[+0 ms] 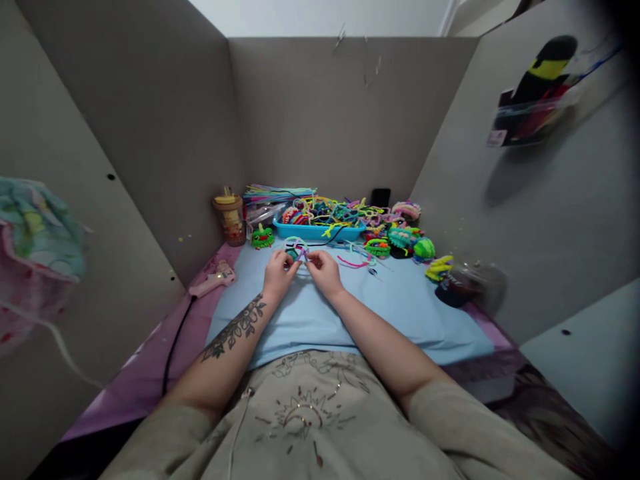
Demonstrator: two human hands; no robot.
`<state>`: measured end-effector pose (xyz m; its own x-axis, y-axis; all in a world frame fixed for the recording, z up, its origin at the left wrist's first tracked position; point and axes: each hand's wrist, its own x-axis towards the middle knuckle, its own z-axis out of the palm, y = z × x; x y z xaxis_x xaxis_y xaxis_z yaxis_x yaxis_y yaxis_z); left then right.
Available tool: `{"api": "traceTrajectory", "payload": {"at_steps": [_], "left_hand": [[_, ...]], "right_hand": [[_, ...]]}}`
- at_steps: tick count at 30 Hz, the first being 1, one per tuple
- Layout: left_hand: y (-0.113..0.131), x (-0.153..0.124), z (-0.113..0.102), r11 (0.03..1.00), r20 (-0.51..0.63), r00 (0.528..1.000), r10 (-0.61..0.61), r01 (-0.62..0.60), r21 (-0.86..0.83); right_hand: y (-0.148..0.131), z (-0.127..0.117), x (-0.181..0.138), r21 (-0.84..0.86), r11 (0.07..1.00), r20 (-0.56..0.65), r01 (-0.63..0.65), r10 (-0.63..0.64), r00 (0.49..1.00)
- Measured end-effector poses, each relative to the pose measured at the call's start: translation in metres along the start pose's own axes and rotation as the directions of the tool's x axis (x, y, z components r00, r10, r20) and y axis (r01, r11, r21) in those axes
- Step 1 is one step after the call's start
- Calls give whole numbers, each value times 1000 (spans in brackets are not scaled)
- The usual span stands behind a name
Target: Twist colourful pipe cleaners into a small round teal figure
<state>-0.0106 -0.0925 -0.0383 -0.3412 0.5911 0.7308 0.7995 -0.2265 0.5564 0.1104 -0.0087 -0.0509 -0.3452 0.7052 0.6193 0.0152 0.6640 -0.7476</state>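
Note:
My left hand (280, 272) and my right hand (324, 271) meet above the light blue cloth (310, 317). Fingertips of both are pinched on a small piece of bent pipe cleaners (301, 252), with purple, teal and pale green strands. Its exact shape is too small to make out. Just beyond the right hand, a loose pink pipe cleaner (353, 264) lies on the cloth. A small metal tool (373, 271), perhaps scissors, rests near it.
A blue tray (320, 233) heaped with pipe cleaners stands behind the hands. Finished fuzzy figures (405, 235) crowd its right side; a green one (263, 237) sits left. A lidded cup (233, 219), a corded pink glue gun (213, 280) and a dark jar (453, 291) flank the cloth.

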Motion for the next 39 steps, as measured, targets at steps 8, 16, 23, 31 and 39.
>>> {"api": "traceTrajectory", "payload": {"at_steps": [8,16,23,31,39], "left_hand": [[0,2,1,977,-17,993,-116,111,-183],[-9,5,8,814,136,960,-247,281,-508],[-10,7,7,643,202,909,-364,402,-652],[-11,7,9,722,149,917,-370,385,-575],[-26,10,5,829,-118,889,-443,355,-432]], "right_hand": [[6,0,0,-76,988,114,135,-126,986],[2,-4,-3,-337,899,231,279,-208,950],[-7,-4,-5,-553,795,309,249,-82,948],[-3,-2,-6,-508,818,327,269,-106,939],[-7,0,-7,-193,940,304,280,-214,928]]}}
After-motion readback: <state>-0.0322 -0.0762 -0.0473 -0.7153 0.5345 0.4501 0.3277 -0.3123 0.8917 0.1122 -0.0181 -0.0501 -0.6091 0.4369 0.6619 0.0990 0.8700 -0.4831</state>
